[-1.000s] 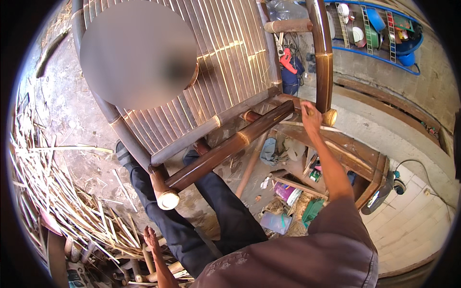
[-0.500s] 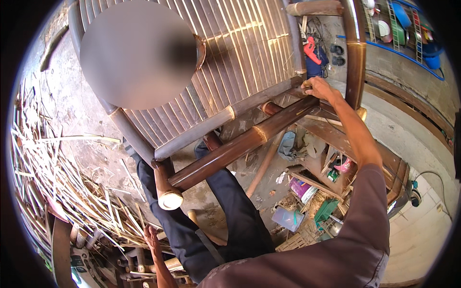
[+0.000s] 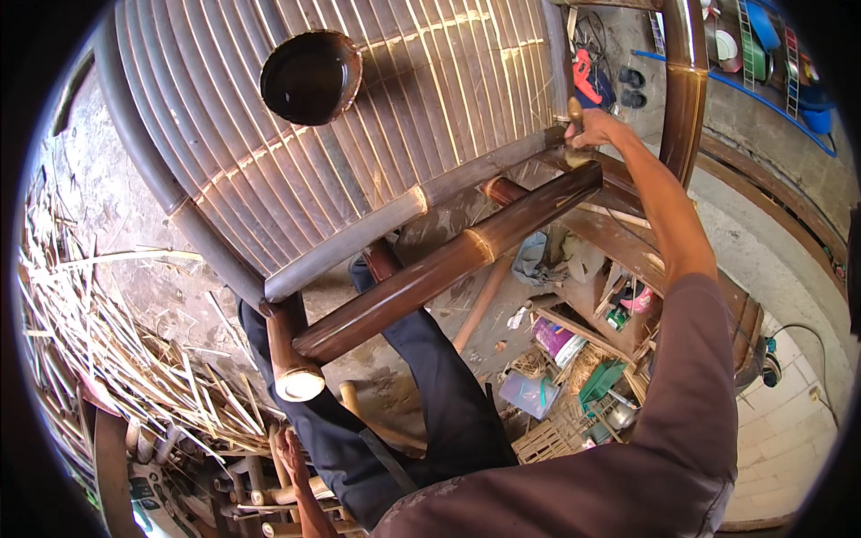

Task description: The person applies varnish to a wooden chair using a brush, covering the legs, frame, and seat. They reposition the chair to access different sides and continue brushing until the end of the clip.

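My right hand is closed on a small brush with a wooden handle. Its pale bristles reach down by the right end of a glossy dark brown bamboo rail, near the corner of a bamboo bench. The bench's slatted top carries a round bowl of dark liquid at the far left. Low on the left, beside my leg, my left hand has its fingers stretched out and holds nothing visible. A cut bamboo leg end points toward me above my thigh.
Split bamboo strips lie heaped at the left. Right of my legs are a clear plastic tub, a green scoop-like item and a purple container. A thick bamboo post rises beyond my right forearm.
The brush handle now stands upright in my right hand, its bristles showing. A blurred round patch that hid most of the bowl is gone. The bench appears shifted slightly left and up in view.
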Motion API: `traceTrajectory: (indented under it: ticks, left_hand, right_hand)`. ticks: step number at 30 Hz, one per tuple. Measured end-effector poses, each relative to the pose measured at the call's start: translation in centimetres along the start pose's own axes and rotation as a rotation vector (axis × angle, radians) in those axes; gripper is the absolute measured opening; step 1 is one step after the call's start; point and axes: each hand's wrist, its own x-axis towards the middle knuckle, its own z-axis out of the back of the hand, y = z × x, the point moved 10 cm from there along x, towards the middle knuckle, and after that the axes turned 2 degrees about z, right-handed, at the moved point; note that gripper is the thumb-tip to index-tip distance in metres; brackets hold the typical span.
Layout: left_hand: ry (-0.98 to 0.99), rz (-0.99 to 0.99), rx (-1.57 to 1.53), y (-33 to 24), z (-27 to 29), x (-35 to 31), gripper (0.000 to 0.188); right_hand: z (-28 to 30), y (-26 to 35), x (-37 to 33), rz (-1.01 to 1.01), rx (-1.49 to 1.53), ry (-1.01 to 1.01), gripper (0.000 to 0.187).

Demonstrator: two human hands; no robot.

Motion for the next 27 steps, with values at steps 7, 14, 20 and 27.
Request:
traceTrajectory:
  ticks: [7, 14, 20, 27]
  left_hand:
    - [0.029, 0.028, -0.011, -2.5, 0.3, -0.7, 0.052]
    - [0.021, -0.004, -0.053, 0.8, 2.4, 0.5, 0.069]
    - [0.054, -0.043, -0.133, -1.0, 2.2, 1.5, 0.061]
    - [0.043, -0.040, -0.123, 1.1, 3.5, 2.6, 0.051]
  right_hand:
    - [4.3, 1.8, -4.8, -0.176, -0.158, -0.482, 0.034]
    - [2.8, 2.4, -12.5, -0.285, 0.123, -0.496, 0.031]
    - [-0.5, 6.1, -19.5, -0.384, 0.479, -0.807, 0.035]
    - [-2.4, 21.8, -26.0, 0.045, 0.634, -1.240, 0.013]
